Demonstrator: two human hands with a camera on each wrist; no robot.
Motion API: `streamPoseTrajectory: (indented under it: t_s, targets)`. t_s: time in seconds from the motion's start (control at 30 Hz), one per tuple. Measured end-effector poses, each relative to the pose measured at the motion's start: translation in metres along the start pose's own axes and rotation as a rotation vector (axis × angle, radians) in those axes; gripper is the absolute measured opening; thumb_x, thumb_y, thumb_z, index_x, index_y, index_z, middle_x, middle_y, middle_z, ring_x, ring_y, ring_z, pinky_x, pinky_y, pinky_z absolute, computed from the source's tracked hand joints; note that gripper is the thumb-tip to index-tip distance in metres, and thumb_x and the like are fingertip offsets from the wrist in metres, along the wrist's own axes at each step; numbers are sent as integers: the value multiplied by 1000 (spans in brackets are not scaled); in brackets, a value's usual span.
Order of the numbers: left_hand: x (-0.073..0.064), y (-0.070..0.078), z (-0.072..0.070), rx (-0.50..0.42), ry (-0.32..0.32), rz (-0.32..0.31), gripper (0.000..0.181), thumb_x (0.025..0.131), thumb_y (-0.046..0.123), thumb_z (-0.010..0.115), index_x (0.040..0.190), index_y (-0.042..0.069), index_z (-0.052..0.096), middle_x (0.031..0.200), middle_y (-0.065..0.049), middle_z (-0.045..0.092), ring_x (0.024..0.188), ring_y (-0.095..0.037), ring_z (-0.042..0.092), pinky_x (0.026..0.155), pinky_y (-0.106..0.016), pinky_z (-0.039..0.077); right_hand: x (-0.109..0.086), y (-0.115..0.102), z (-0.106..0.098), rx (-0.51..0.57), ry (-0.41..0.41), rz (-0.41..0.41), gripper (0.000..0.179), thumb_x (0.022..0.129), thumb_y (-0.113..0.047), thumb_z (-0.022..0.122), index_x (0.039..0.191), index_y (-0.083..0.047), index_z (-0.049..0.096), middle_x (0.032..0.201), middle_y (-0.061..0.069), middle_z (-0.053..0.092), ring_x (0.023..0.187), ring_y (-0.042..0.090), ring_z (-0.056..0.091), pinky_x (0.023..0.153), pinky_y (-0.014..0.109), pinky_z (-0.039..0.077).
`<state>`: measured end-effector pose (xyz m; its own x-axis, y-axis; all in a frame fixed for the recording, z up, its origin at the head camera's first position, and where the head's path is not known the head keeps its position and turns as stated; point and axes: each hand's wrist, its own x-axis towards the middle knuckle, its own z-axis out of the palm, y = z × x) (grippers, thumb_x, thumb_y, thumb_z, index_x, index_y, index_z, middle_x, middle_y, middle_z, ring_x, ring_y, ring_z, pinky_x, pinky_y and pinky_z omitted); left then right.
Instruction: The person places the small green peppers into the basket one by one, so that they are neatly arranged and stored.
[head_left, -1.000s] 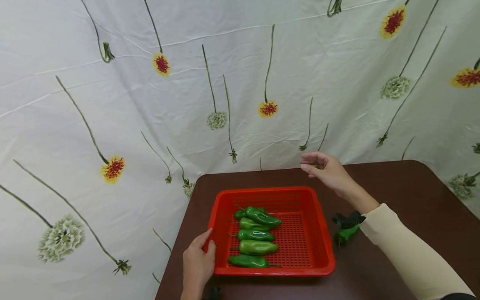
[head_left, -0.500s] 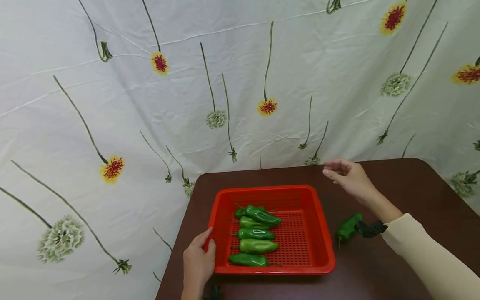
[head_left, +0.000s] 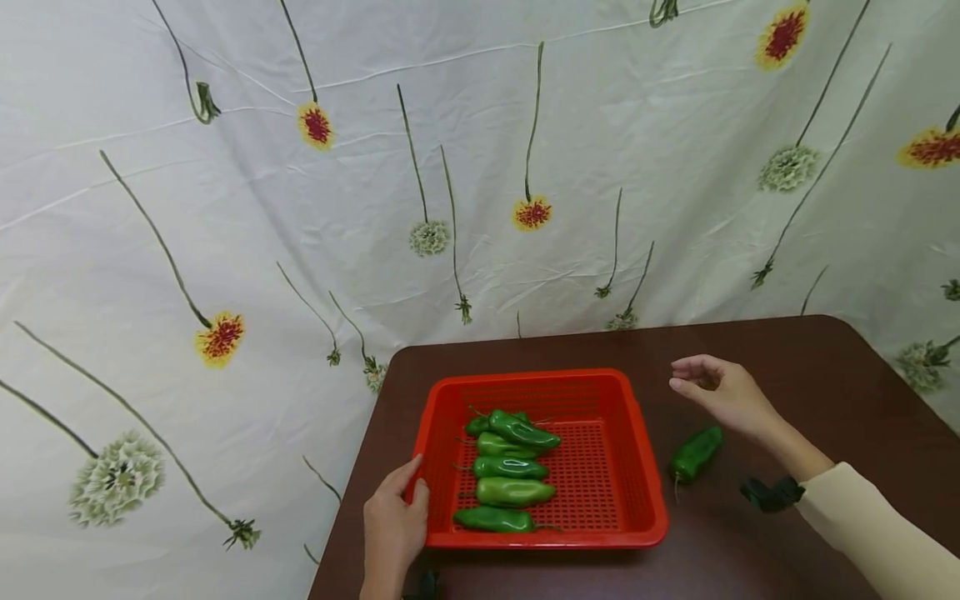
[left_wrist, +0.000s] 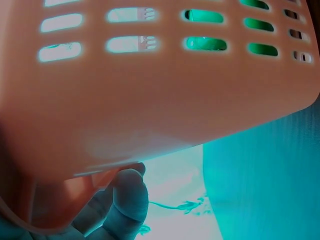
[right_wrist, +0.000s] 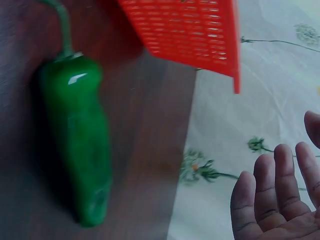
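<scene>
A red plastic basket (head_left: pixel 637 533) with slotted sides stands on the brown table, several green peppers (head_left: pixel 516 492) lying in its left half. My left hand (head_left: pixel 393 512) holds the basket's left rim; in the left wrist view its fingertips (left_wrist: pixel 129 197) curl at the rim beside the basket wall (left_wrist: pixel 125 115). To the right of the basket lies a single green pepper (head_left: pixel 696 454), stem toward the front. My right hand (head_left: pixel 720 392) hovers above and beyond that pepper, fingers loosely bent, holding nothing. The right wrist view shows this green pepper (right_wrist: pixel 82 140) apart from the hand (right_wrist: pixel 280 195).
The brown table (head_left: pixel 810 375) has a rounded far right corner. A white cloth (head_left: pixel 337 208) printed with flowers hangs behind it. A black strap (head_left: pixel 772 493) is on the right wrist, close to the cream sleeve (head_left: pixel 862 517).
My right hand has moved right and then down toward the table, away from above the basket's far right corner. The lone pepper is now fully uncovered. My left hand stays at the rim.
</scene>
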<state>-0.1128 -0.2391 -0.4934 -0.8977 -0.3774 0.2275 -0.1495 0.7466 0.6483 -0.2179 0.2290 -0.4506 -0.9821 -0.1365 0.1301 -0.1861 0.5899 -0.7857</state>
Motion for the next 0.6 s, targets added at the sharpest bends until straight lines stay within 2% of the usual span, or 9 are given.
streamPoseTrajectory:
  t_s: [0.2, 0.37, 0.6]
  targets:
    - [-1, -2, 1, 3, 1, -12, 35, 87, 21, 59, 122, 26, 65, 121, 2, 64, 97, -17, 66, 79, -42, 55, -13, 16, 3, -53, -14, -31, 38, 87, -44, 61, 116, -19, 61, 105, 3, 67, 86, 2, 60, 70, 21, 51]
    - [-1, -3, 1, 1, -8, -16, 35, 88, 21, 59, 122, 25, 65, 121, 1, 64, 103, -18, 65, 82, -43, 55, -24, 28, 8, -97, -50, -49, 36, 86, -44, 63, 114, -20, 62, 104, 3, 68, 86, 6, 62, 68, 21, 51]
    - [0, -1, 0, -11, -15, -15, 36, 88, 21, 59, 123, 25, 64, 122, 2, 64, 108, -19, 63, 85, -45, 53, -34, 48, 12, -163, -77, -64, 39, 82, -38, 70, 117, -21, 62, 116, 9, 66, 104, 28, 62, 81, 42, 54]
